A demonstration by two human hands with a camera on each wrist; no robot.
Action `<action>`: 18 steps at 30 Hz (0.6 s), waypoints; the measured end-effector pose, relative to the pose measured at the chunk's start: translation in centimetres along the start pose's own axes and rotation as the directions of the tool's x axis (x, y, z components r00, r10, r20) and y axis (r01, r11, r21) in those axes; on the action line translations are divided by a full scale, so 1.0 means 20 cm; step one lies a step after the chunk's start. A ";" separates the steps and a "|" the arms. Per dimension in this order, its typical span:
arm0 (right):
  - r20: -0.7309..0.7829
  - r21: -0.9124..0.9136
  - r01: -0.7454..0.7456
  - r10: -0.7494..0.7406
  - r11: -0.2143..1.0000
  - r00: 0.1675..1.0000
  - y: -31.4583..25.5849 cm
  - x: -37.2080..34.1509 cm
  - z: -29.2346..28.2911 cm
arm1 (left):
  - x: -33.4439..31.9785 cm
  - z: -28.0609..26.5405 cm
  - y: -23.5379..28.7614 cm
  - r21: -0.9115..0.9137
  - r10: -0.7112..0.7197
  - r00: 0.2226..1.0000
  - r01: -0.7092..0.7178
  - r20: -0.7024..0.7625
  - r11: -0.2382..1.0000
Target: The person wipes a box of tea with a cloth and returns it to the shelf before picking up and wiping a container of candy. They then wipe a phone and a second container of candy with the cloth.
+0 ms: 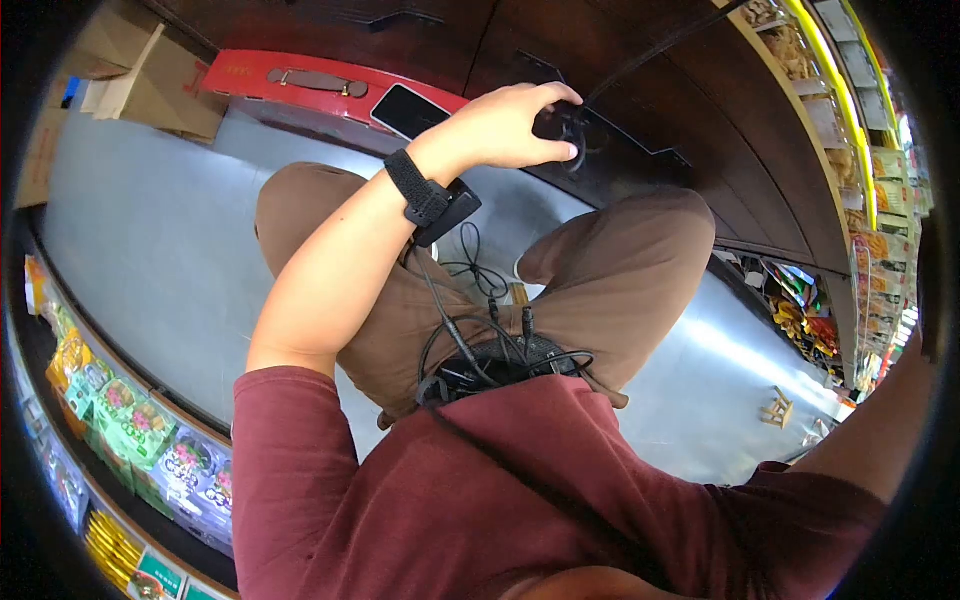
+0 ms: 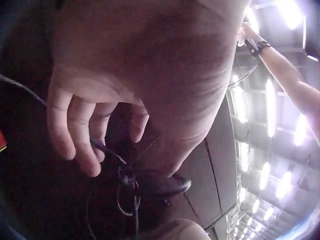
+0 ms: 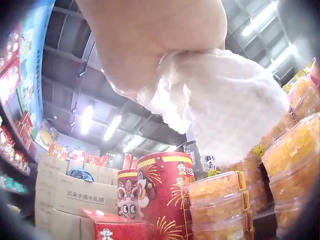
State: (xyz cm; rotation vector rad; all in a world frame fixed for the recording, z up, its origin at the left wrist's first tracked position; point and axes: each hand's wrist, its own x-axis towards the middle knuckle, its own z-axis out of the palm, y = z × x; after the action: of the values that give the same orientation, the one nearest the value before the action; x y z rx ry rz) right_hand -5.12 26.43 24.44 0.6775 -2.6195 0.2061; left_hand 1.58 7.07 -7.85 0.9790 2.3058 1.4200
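Our left hand (image 1: 505, 130) curls its fingers round a black cord (image 2: 127, 175). Our right hand (image 3: 160, 27) grips a white cloth (image 3: 235, 107).

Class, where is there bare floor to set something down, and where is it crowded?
Bare floor lies between the red case and the packet shelf, and between the right leg and the wooden stool. Cables crowd the lap.
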 end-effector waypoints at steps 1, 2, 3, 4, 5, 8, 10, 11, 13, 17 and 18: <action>-0.009 0.007 -0.002 0.002 1.000 1.000 0.00 -0.01 -0.01 | 0.00 0.01 0.01 -0.009 -0.023 1.000 0.023 -0.006 1.000; -0.017 0.017 -0.002 0.002 1.000 1.000 0.00 -0.01 -0.03 | 0.00 0.02 0.02 -0.018 -0.045 0.999 0.045 -0.014 0.999; -0.020 0.030 -0.005 0.005 1.000 1.000 -0.01 -0.01 -0.04 | 0.01 0.03 0.01 0.009 -0.018 1.000 0.018 -0.010 1.000; -0.024 0.041 -0.009 0.010 0.999 1.000 -0.01 -0.01 -0.05 | 0.02 0.04 0.01 0.057 0.098 0.994 -0.096 -0.041 0.994; -0.028 0.058 -0.017 0.018 0.998 0.999 -0.02 -0.01 -0.05 | 0.01 0.03 0.00 -0.004 0.098 0.995 -0.098 0.014 0.995; -0.065 0.112 -0.023 0.030 0.993 0.997 -0.03 0.07 -0.08 | -0.05 -0.01 0.16 -0.157 0.119 0.986 -0.100 0.115 0.982; -0.101 0.144 -0.016 0.031 0.989 0.994 -0.03 0.14 -0.14 | -0.06 -0.02 0.16 -0.264 0.220 0.969 -0.186 0.109 0.947; -0.123 0.164 -0.012 0.032 0.986 0.992 -0.04 0.19 -0.18 | -0.07 -0.05 0.20 -0.320 0.216 0.974 -0.185 0.064 0.929; -0.169 0.207 -0.013 0.048 0.978 0.984 -0.04 0.31 -0.25 | -0.07 -0.08 0.26 -0.422 0.177 0.983 -0.182 -0.050 0.888; -0.289 0.269 -0.003 0.084 0.963 0.954 -0.04 0.65 -0.37 | 0.02 -0.09 0.26 -0.166 0.134 0.887 -0.227 -0.441 0.960; -0.318 0.268 -0.007 0.095 0.963 0.943 -0.02 0.75 -0.40 | 0.04 -0.09 0.27 -0.022 0.115 0.868 -0.143 -0.483 0.990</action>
State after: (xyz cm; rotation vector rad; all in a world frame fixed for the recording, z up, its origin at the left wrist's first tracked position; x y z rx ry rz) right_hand -13.85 21.56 38.15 0.6006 -2.3083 0.6381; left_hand 2.29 7.89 -2.17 0.8476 2.5515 1.9635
